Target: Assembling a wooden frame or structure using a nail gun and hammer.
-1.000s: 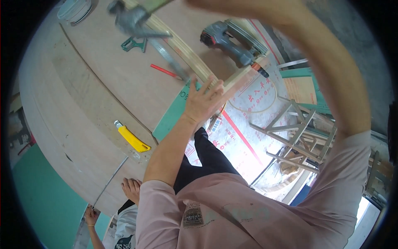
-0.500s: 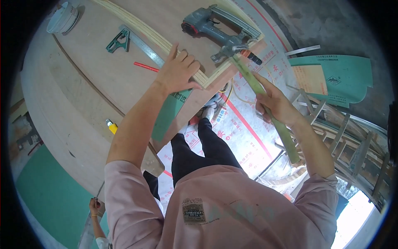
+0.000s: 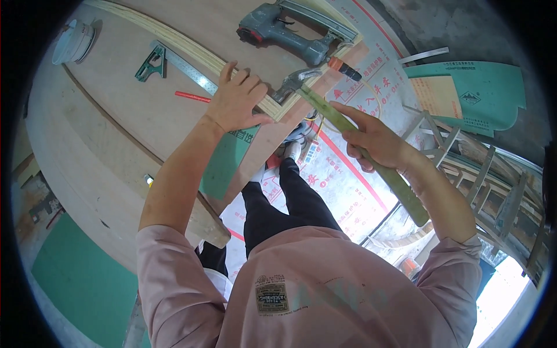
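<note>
My right hand is wrapped round the green handle of a claw hammer. Its metal head rests at the inside corner of a frame of layered plywood strips on the table. Next to that corner, my left hand grips the longer strip, fingers bent over its top and thumb stretched along the near end. Just beyond the hammer head lies a grey nail gun with an orange and black hose coupling. Left of my left hand lie a combination square with a green head and a red pencil.
A white bucket stands at the table's far left. A wooden strip runs along the table. Partly behind my left forearm is a small yellow-tipped tool. Ladders and green board are at right; another person's dark-trousered leg shows beside me.
The hammer head has moved left and down, from beside the nail gun's coupling into the frame's inside corner. The whole view has shifted slightly. Another person's hand at lower left is now out of sight.
</note>
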The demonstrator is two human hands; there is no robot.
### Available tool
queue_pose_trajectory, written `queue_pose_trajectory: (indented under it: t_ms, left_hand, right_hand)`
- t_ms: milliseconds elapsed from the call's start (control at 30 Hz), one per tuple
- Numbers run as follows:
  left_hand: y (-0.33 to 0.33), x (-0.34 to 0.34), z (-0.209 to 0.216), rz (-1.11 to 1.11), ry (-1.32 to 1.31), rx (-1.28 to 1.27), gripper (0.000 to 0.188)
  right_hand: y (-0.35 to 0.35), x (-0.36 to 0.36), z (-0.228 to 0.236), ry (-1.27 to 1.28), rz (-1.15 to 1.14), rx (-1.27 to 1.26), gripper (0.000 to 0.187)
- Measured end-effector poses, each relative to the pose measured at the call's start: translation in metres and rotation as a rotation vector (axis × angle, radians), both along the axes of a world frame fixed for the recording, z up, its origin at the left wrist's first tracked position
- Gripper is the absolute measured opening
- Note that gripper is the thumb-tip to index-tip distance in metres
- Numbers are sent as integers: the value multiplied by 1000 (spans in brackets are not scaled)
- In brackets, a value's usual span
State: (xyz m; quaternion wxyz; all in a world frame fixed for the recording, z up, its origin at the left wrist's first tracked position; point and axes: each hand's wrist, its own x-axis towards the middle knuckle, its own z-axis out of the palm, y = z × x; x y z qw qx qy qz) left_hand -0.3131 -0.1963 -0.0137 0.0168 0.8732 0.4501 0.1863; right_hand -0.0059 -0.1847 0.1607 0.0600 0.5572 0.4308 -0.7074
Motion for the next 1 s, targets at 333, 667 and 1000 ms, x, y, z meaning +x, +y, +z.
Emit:
queue_pose_trajectory:
  t_ms: [333, 667, 1000]
  left_hand:
    - [1, -4, -4, 3, -43, -11, 68]
    - [0, -3, -5, 0, -53, -1, 67]
    - [1, -3, -2, -18, -10, -42, 70]
  right_hand:
    - [-8, -2, 4, -13, -15, -26, 66]
    - [-14, -6, 5, -64, -14, 44, 68]
    - [-28, 0, 1, 31, -137, 2, 69]
